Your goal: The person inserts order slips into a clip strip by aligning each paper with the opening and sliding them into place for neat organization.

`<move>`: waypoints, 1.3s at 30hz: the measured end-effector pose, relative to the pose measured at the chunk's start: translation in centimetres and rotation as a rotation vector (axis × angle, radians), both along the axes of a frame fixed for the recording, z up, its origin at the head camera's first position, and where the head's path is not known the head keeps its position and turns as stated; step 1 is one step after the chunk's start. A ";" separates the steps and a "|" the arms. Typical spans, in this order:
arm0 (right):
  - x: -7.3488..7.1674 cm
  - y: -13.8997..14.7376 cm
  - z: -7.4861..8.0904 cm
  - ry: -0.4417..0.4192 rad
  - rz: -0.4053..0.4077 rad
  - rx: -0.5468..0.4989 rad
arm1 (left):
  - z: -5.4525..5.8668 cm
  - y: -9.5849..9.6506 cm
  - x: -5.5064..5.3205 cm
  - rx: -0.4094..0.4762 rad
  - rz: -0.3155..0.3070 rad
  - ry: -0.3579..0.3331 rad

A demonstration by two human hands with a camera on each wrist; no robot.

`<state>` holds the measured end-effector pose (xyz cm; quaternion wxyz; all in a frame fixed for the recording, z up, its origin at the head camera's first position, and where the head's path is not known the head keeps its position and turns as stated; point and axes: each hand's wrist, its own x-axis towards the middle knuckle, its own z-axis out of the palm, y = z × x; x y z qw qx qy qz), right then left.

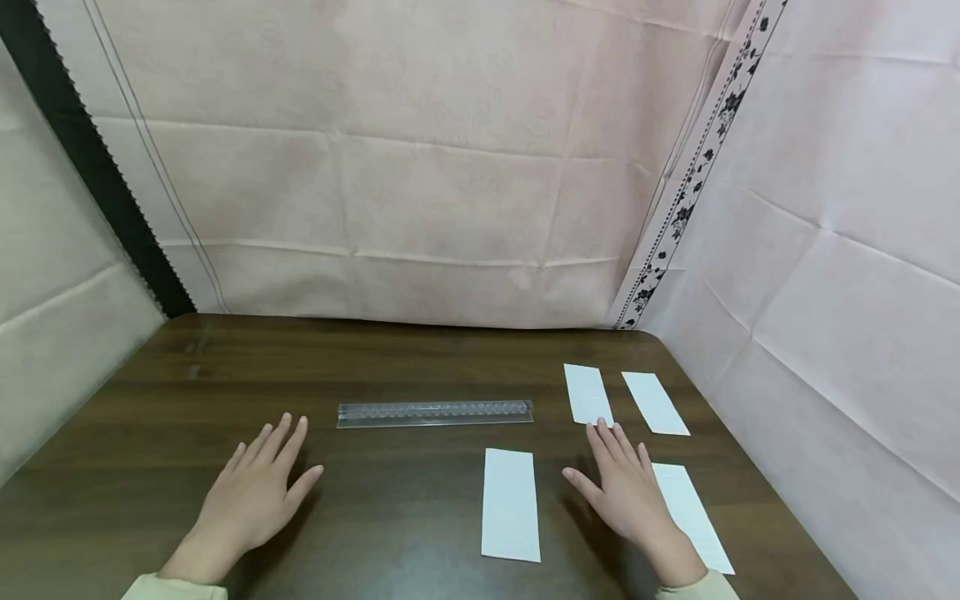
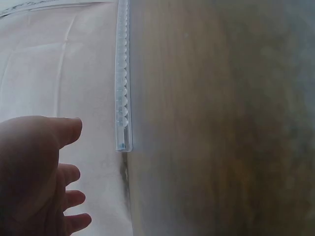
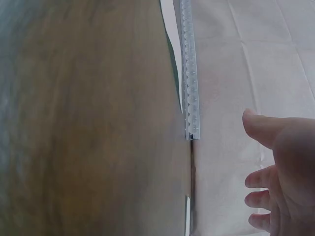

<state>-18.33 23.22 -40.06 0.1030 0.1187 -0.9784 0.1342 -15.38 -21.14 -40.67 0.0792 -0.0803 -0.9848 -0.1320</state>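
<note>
A clear plastic ruler (image 1: pixel 435 414) with a row of round cutouts lies crosswise on the table; it also shows in the left wrist view (image 2: pixel 120 88) and the right wrist view (image 3: pixel 192 88). To its lower left, my left hand (image 1: pixel 251 500) is spread palm down, holding nothing. My right hand (image 1: pixel 630 496) has its fingers extended and holds nothing. Its fingertips come near the bottom end of a white paper strip (image 1: pixel 588 392); contact is unclear. Another paper strip (image 1: pixel 511 507) lies between the hands. Part of a third strip (image 1: pixel 696 521) is hidden behind the right hand and wrist.
One more white strip (image 1: pixel 656 403) lies toward the table's right edge. The dark wooden table (image 1: pixel 360 517) is bounded by pale cloth at the back (image 1: pixel 450 192) and both sides. A black band (image 1: pixel 97 158) runs down the left corner.
</note>
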 end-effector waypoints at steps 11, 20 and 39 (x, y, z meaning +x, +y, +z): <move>0.4 0.1 -0.4 -0.017 -0.008 -0.034 | 0.0 -0.3 -0.7 0.001 0.003 -0.002; 0.7 -0.3 -0.2 -0.018 0.003 -0.054 | -0.1 -0.4 -1.3 0.001 0.003 0.013; 0.8 -0.9 0.0 -0.052 0.003 -0.056 | -0.2 -0.8 -2.2 -0.015 0.000 0.010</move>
